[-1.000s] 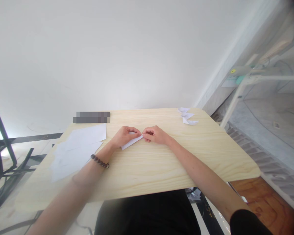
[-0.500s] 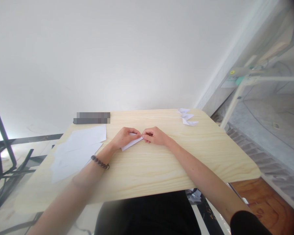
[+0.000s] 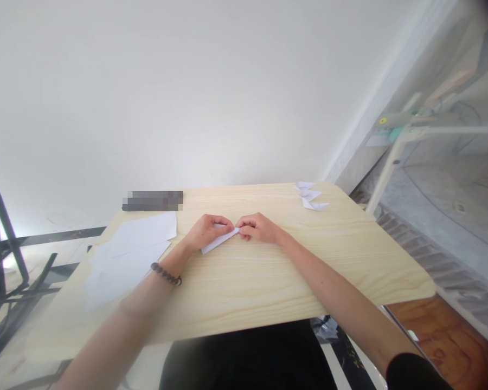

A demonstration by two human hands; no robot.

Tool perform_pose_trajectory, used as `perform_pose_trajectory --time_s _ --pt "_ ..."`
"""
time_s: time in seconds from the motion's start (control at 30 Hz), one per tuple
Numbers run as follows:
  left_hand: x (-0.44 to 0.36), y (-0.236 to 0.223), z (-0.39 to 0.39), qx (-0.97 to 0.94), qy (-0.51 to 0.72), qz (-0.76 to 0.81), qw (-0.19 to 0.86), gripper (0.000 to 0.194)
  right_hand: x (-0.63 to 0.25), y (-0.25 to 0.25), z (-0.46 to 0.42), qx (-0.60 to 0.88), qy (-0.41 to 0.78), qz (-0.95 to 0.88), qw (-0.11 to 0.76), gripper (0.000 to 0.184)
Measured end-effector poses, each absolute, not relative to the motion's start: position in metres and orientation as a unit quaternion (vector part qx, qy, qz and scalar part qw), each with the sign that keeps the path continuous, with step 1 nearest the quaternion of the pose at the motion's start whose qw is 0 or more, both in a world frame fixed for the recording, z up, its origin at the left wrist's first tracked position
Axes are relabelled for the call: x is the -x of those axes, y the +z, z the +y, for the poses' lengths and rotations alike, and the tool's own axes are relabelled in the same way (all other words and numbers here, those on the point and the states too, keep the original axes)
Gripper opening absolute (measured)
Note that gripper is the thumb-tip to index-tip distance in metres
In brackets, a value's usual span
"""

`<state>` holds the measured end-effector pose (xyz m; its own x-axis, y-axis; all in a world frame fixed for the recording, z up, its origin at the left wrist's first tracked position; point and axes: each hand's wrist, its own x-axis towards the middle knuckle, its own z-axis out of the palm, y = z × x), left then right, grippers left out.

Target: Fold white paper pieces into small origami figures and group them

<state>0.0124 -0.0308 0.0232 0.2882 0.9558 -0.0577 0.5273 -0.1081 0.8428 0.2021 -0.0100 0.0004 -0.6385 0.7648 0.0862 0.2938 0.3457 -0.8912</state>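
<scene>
A narrow folded strip of white paper lies on the light wooden table, a little beyond its middle. My left hand curls over the strip's left part, fingers pinched on it. My right hand pinches the strip's right tip, fingers closed. The two hands almost touch over the paper. A dark bead bracelet sits on my left wrist.
Loose white sheets lie on the table's left side. Several small folded paper pieces rest at the far right corner. A dark flat object lies at the back edge. A black metal frame stands left; a white rack right.
Both hands stay pinched on the strip with only slight finger shifts. The view has tilted a little, so the table sits slightly lower in the picture.
</scene>
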Motion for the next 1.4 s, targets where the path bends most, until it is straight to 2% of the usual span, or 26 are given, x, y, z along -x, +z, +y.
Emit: perform_pose_trajectory --time_s 0.13,0.33,0.43,0.67,0.73,0.93,1.2,1.4 --pt "-0.013 0.023 -0.031 -0.699 0.268 0.530 0.398 0.035 -0.202 0.001 -0.010 0.335 0.433 -0.795 0.259 0.016" --pt "-0.012 0.023 -0.031 -0.700 0.269 0.536 0.388 0.037 -0.203 0.000 -0.010 0.333 0.462 -0.781 0.256 0.014" --pt "-0.012 0.021 -0.030 -0.694 0.275 0.533 0.398 0.037 -0.201 0.000 -0.012 0.341 0.427 -0.792 0.272 0.015" --pt "-0.009 0.018 -0.024 -0.615 0.398 0.424 0.532 0.050 -0.206 0.000 -0.005 0.404 0.284 -0.772 0.401 0.019" --pt "-0.006 0.015 -0.020 -0.585 0.435 0.427 0.535 0.045 -0.209 -0.001 -0.002 0.418 0.263 -0.762 0.418 0.020" --pt "-0.005 0.005 -0.015 -0.615 0.436 0.422 0.504 0.031 -0.206 -0.004 -0.002 0.382 0.258 -0.798 0.387 0.018" --pt "-0.010 0.010 -0.020 -0.605 0.435 0.407 0.528 0.035 -0.205 -0.009 0.001 0.405 0.240 -0.777 0.419 0.023" --pt "-0.009 0.009 -0.020 -0.620 0.428 0.432 0.495 0.035 -0.204 -0.006 -0.002 0.402 0.219 -0.789 0.410 0.022"
